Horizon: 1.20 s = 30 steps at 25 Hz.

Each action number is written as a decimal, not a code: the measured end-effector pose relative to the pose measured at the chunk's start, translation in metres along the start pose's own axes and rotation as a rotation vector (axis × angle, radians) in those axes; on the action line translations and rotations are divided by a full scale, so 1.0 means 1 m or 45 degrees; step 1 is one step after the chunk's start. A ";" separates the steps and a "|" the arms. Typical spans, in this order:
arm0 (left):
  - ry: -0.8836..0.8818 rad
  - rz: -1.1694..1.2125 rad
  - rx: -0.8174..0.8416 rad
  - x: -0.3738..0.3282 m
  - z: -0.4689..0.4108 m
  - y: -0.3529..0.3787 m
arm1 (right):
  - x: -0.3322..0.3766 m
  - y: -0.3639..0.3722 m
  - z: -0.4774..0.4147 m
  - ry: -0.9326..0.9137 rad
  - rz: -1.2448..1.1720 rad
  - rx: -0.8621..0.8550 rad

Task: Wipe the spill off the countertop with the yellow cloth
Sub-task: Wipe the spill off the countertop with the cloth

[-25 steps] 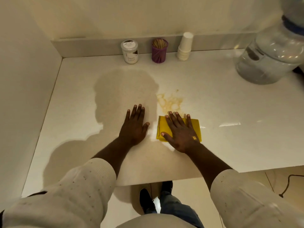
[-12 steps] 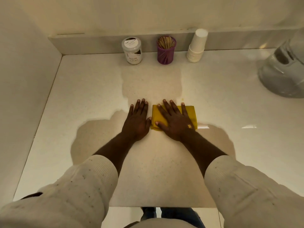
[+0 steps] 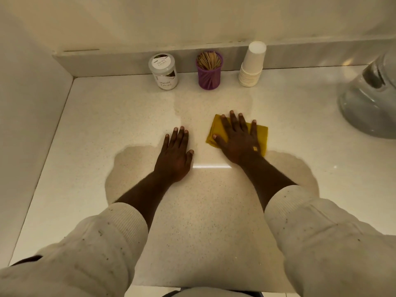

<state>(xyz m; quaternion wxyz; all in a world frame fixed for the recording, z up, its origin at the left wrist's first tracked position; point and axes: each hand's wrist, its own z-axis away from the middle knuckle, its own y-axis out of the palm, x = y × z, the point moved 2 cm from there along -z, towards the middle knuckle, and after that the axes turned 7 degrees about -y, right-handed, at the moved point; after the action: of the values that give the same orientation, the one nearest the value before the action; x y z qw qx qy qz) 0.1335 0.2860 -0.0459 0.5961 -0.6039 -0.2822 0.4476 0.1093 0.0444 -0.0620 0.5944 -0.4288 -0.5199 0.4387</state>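
The folded yellow cloth (image 3: 261,133) lies flat on the pale speckled countertop (image 3: 214,221), near its middle. My right hand (image 3: 237,139) presses down on the cloth with fingers spread, covering most of it. Left of it, my left hand (image 3: 174,156) rests palm-down on the bare counter, fingers together, holding nothing. No brown spill shows on the surface; whatever lies under the cloth is hidden.
Against the back ledge stand a white jar labelled Masala Extract (image 3: 164,71), a purple toothpick holder (image 3: 209,70) and a stack of white paper cups (image 3: 252,65). A large clear water bottle (image 3: 370,99) lies at the right edge. A wall closes the left side.
My right hand has slid the cloth forward over the brownish spill and then to the right, turning it slightly. The spill seen a second ago is no longer visible. The left hand stayed put.
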 end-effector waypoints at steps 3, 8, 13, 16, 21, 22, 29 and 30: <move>-0.011 -0.004 0.004 0.002 0.000 -0.003 | -0.014 -0.003 0.001 0.048 0.023 0.002; -0.043 0.013 0.020 0.010 0.009 -0.004 | -0.002 -0.002 0.006 0.058 0.010 0.015; -0.056 0.056 0.040 0.021 0.022 0.001 | 0.044 0.009 0.023 -0.027 0.003 0.021; -0.052 0.040 0.024 0.027 0.033 0.001 | 0.073 0.018 0.035 -0.094 0.003 0.028; -0.067 0.090 0.000 0.041 0.058 0.000 | 0.115 0.035 0.069 -0.171 0.014 0.026; -0.076 0.115 -0.013 0.043 0.062 -0.002 | 0.122 0.037 0.075 -0.182 0.012 0.031; -0.007 0.136 -0.016 0.039 0.085 -0.006 | 0.151 0.046 0.133 -0.206 -0.011 0.019; 0.014 0.136 -0.016 0.035 0.089 -0.006 | 0.149 0.046 0.143 -0.200 -0.013 0.017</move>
<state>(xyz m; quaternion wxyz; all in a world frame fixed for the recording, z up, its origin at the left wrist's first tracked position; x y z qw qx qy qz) 0.0725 0.3592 -0.0378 0.5690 -0.6243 -0.2491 0.4737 -0.0249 0.2073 -0.0571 0.5569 -0.3865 -0.5642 0.4713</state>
